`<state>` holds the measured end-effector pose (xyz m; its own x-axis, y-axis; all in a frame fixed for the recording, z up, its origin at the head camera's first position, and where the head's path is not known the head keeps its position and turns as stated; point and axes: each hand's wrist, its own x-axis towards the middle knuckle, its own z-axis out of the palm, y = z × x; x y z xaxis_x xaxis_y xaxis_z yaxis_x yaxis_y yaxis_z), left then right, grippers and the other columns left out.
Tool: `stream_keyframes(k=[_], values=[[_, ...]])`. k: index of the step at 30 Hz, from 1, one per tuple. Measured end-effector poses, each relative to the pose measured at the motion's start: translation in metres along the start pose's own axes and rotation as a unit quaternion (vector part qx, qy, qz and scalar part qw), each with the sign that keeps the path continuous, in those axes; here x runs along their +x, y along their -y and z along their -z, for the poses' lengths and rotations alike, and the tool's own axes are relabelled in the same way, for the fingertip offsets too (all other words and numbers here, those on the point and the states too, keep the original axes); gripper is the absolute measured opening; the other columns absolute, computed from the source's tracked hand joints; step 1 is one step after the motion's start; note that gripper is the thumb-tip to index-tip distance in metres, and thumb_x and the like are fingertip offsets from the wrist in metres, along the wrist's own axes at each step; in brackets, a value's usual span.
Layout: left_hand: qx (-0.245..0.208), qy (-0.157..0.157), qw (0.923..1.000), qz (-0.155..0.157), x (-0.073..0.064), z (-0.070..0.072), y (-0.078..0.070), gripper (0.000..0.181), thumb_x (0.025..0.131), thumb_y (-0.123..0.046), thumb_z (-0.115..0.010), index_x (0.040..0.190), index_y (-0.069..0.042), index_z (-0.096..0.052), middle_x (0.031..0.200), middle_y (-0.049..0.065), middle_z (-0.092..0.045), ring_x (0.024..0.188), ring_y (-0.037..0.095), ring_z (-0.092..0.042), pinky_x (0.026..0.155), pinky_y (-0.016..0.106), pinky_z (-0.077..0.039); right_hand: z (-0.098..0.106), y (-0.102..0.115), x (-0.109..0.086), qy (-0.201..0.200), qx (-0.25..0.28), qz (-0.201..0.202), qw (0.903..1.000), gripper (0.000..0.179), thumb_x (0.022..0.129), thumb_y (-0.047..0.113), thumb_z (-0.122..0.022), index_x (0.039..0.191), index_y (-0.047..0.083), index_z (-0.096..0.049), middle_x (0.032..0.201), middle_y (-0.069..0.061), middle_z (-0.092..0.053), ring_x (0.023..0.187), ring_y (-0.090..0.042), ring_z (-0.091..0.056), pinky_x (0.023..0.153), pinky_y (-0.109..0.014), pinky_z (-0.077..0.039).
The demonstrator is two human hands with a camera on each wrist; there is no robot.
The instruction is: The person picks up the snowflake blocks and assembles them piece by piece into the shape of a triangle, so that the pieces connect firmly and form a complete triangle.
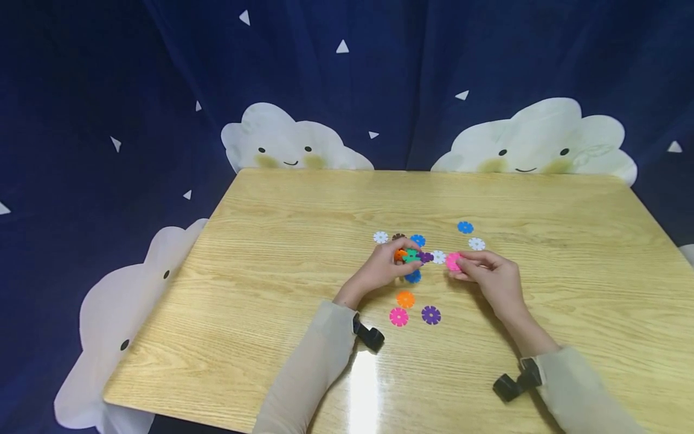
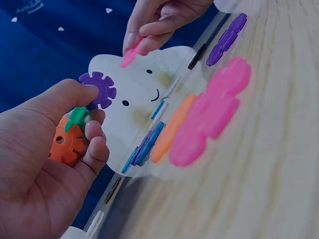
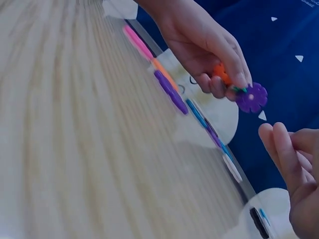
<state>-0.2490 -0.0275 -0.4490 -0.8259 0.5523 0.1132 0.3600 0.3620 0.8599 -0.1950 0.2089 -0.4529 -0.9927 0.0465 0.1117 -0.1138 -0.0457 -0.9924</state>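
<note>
My left hand (image 1: 382,266) grips a small joined chain of notched plastic discs. In the left wrist view the chain shows an orange disc (image 2: 66,144) inside the palm, a green disc (image 2: 76,118) set crosswise and a purple disc (image 2: 102,90) under the thumb. Opposite it, my right hand (image 1: 497,284) pinches a pink disc (image 1: 453,261) between thumb and fingers. A small gap parts the pink disc from the purple one. From the right wrist view, the right fingers (image 3: 284,149) hide the pink disc.
Loose discs lie flat on the wooden table (image 1: 260,265). Nearer are an orange disc (image 1: 405,299), a pink disc (image 1: 399,317) and a purple disc (image 1: 431,314). Farther off lie several more, among them white (image 1: 381,237) and blue (image 1: 465,227). A dark blue curtain (image 1: 303,60) hangs behind.
</note>
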Motion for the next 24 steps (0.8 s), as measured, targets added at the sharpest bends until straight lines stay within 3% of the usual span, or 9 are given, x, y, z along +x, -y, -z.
stream_keyframes(k=[4,14,24], values=[[0.0,0.004,1.0,0.002,0.0,-0.001,0.0,0.035,0.094,-0.02,-0.067,0.125,-0.008,-0.059,0.11,0.012,-0.062,0.052,0.008,-0.038,0.052,0.016,-0.038,-0.008,-0.003,0.002,0.005,0.054,0.012,0.9985,0.012,0.087,0.0,-0.07,0.098,0.001,-0.073,0.082,0.0,-0.076,0.068,-0.018,-0.075,0.072,-0.029,-0.06],[-0.018,0.01,0.9997,0.012,0.0,-0.003,-0.002,0.034,0.094,-0.018,-0.067,0.126,-0.008,-0.059,0.114,0.013,-0.065,0.056,0.007,-0.045,0.054,0.014,-0.042,-0.017,-0.004,0.002,0.01,0.059,0.009,0.9982,0.02,0.089,0.004,-0.07,0.106,-0.005,-0.069,0.081,-0.001,-0.075,0.07,-0.018,-0.075,0.073,-0.03,-0.06],[-0.016,0.008,0.9998,0.007,0.0,-0.003,-0.002,0.033,0.094,-0.017,-0.066,0.124,-0.006,-0.059,0.113,0.016,-0.066,0.059,0.006,-0.049,0.058,0.013,-0.045,-0.02,-0.005,0.001,0.012,0.07,-0.003,0.9975,0.015,0.09,0.004,-0.068,0.105,0.0,-0.07,0.08,-0.002,-0.075,0.071,-0.018,-0.075,0.074,-0.03,-0.06]])
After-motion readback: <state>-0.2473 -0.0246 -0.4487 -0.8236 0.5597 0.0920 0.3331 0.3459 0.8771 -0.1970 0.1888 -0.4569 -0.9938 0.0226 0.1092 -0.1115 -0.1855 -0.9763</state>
